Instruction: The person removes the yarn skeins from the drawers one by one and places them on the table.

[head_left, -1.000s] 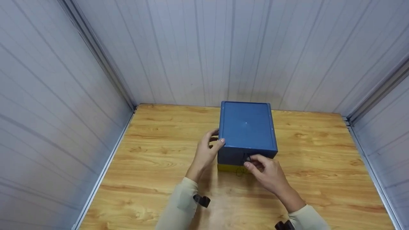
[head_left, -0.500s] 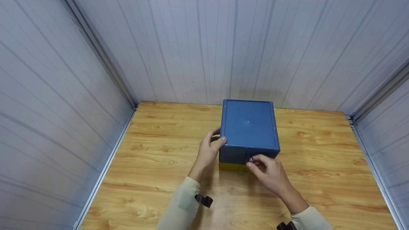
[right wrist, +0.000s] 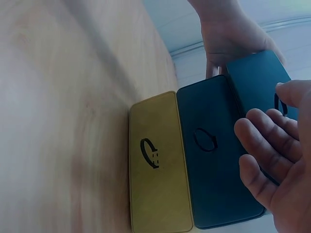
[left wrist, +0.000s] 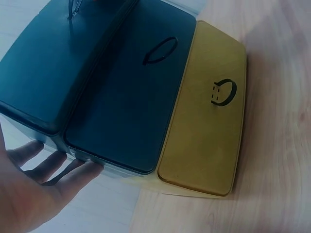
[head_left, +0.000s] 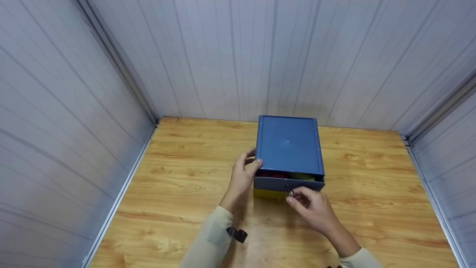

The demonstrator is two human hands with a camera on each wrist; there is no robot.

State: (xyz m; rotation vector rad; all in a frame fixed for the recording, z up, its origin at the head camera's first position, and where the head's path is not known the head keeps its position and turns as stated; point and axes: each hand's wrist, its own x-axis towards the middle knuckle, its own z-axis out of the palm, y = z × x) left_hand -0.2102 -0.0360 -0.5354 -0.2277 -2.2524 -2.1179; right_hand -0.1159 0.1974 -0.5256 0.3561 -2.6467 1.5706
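Head view: the right hand (head_left: 315,209) is pinching a loop (right wrist: 276,104) — the top drawer (head_left: 269,183), closed moments ago, is poking out, evidently opening — while the left hand (head_left: 241,179), fingers spread, is bracing the cabinet (head_left: 288,145).

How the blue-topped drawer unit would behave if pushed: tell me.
The drawer unit would probably slide rather than roll, being boxy and flat-sided. Its straight edges suggest it is stiff. With the top drawer partly out, it might tip forward slightly more readily.
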